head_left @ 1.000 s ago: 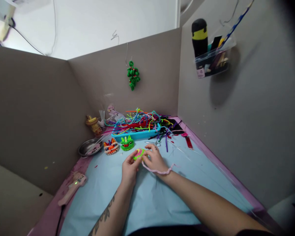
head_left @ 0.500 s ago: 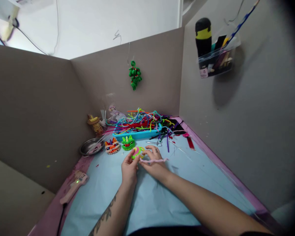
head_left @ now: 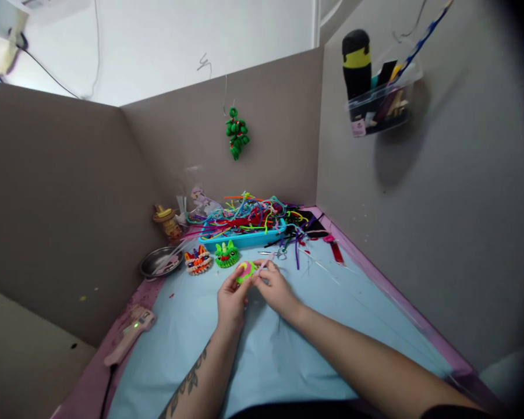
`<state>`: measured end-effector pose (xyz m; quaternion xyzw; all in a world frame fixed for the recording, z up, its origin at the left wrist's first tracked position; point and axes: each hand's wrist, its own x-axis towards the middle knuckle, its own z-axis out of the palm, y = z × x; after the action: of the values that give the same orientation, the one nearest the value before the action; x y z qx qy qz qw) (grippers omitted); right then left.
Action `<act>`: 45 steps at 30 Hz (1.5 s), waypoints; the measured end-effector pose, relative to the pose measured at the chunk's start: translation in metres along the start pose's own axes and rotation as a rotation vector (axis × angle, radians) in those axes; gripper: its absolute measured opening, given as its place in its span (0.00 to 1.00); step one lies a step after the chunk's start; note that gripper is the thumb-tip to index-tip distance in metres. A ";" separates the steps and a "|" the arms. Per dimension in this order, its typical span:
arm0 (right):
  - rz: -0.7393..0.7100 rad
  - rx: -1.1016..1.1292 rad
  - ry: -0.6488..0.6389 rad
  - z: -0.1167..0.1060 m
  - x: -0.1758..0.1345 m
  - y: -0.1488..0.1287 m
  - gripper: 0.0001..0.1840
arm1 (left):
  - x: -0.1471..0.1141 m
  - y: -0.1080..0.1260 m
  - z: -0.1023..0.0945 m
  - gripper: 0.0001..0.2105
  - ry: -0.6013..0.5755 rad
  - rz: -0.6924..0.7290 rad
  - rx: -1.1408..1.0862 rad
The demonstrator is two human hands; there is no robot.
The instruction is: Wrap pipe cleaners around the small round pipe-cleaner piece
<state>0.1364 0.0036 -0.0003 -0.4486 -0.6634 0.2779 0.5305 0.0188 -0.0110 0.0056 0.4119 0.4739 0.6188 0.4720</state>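
Between the fingers of my left hand [head_left: 232, 297] is a small round piece of coiled pipe cleaner [head_left: 246, 270] in green, pink and yellow. My right hand [head_left: 276, 288] is closed at its right edge, pinching a pale pink pipe cleaner [head_left: 264, 265] whose free end points up and to the right. Where the pink strand meets the coil is hidden by my fingertips. Just beyond my hands a green pipe-cleaner animal head [head_left: 227, 255] stands beside an orange and white one [head_left: 198, 261]. Scissors [head_left: 281, 254] lie behind my right hand.
A blue tray [head_left: 244, 239] heaped with coloured pipe cleaners stands at the back. On the left are a metal bowl [head_left: 146, 266] and a pink glue gun [head_left: 131, 337] with a cord. Grey partitions surround the table; a clear bin [head_left: 379, 113] hangs on the right one.
My right fingers have closed in toward the coil. The pink pipe cleaner has swung from lying nearly level toward the right to slanting upward. My left hand still holds the coil.
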 end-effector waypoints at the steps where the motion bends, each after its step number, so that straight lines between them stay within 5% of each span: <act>1: 0.022 0.030 0.004 0.000 0.001 0.001 0.10 | 0.000 0.000 0.000 0.27 -0.006 0.006 0.016; 7: 0.028 0.053 0.152 0.000 0.003 0.000 0.06 | -0.001 -0.003 -0.002 0.26 -0.003 0.061 0.137; 18: 0.119 0.383 0.065 -0.011 0.012 -0.003 0.15 | 0.000 0.000 0.003 0.22 0.016 0.077 0.092; 23: 0.052 0.171 -0.006 -0.011 0.010 -0.005 0.06 | 0.003 0.002 0.000 0.29 0.026 -0.011 -0.044; 30: -0.012 -0.028 0.123 0.001 0.004 0.002 0.02 | 0.001 0.001 0.000 0.28 -0.040 -0.100 -0.111; 34: 0.075 0.047 0.208 0.007 0.003 0.005 0.05 | 0.001 -0.001 0.001 0.27 -0.044 -0.072 -0.105; 40: 0.334 0.416 0.157 0.009 0.004 0.007 0.11 | -0.002 -0.005 0.002 0.26 -0.064 -0.047 -0.086; 45: 0.309 0.410 0.075 0.002 0.006 0.007 0.14 | -0.003 0.001 0.002 0.26 -0.082 -0.016 -0.124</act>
<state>0.1366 0.0122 -0.0039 -0.4379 -0.4967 0.4673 0.5858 0.0213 -0.0134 0.0068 0.4032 0.4181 0.6258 0.5206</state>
